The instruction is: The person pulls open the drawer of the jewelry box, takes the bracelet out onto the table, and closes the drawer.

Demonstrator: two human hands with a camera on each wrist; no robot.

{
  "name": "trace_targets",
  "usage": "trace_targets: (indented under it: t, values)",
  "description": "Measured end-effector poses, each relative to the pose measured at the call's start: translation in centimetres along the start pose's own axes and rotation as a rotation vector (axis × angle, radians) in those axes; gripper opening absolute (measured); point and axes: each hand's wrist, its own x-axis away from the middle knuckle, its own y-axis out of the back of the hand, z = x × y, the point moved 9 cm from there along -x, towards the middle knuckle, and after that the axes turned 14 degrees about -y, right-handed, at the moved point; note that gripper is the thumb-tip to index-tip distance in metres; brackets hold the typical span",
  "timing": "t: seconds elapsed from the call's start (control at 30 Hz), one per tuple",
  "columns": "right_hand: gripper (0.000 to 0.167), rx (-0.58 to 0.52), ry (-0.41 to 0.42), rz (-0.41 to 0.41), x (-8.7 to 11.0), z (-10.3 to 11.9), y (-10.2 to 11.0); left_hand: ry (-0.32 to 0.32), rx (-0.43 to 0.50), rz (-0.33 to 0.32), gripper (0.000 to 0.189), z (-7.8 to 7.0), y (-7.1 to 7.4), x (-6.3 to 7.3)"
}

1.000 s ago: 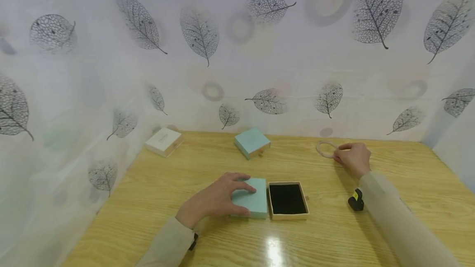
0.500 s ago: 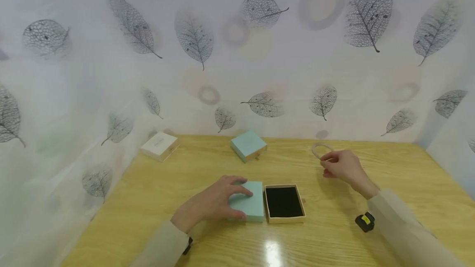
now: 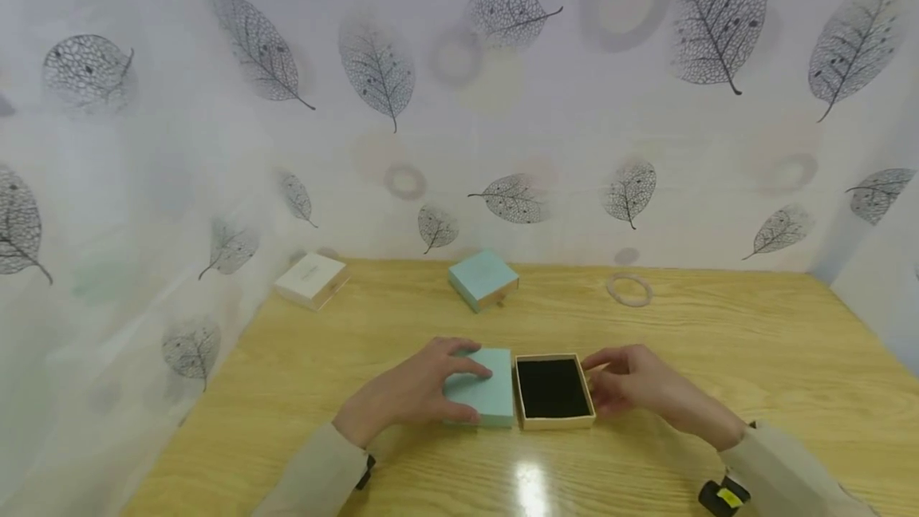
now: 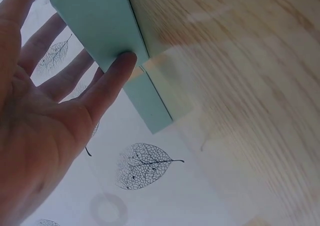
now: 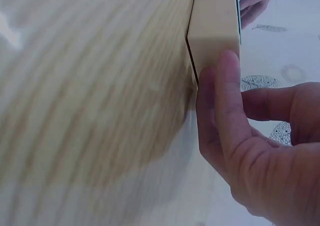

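Observation:
My left hand [image 3: 420,389] grips a pale blue box sleeve [image 3: 495,389], thumb on its near side and fingers spread over its top and far side. Right beside the sleeve, a cream drawer-type box tray [image 3: 556,424] with a black lining lies face up. My right hand [image 3: 642,389] is at the tray's right end; in the right wrist view its thumb [image 5: 229,68] lies against the tray's end wall, and another finger touches low beside it. A pale pinkish bangle [image 3: 649,294] lies on the table behind the right hand, apart from it.
A second blue box [image 3: 484,278] stands shut at the back middle of the wooden table [image 3: 402,309]. At the back left is a white box [image 3: 312,278]. A leaf-patterned curtain [image 3: 459,118] hangs along the table's back edge.
My right hand has let go of the bangle, which now lies flat at the back, and has come forward and left to the tray's end. The left hand stays on the sleeve.

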Motion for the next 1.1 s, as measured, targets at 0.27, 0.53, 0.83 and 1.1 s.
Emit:
trace_targets:
  t: [0.27, 0.53, 0.83, 1.1]
  values:
    - [0.049, -0.085, -0.011, 0.010, -0.1, -0.1, -0.9, -0.009, -0.011, 0.002, 0.052, 0.1, 0.1, 0.0]
    - [0.046, -0.085, -0.018, -0.055, -0.2, -0.2, -1.0, -0.020, -0.009, 0.016, 0.053, 0.1, 0.1, -0.2]
    - [0.043, -0.109, -0.023, -0.068, 0.1, -0.2, -1.3, -0.013, -0.010, 0.010, 0.053, 0.1, 0.0, -0.1]
    - [0.044, -0.149, 0.027, -0.080, 0.0, -0.1, -2.1, -0.020, -0.008, 0.003, 0.054, 0.1, -0.1, 0.0]
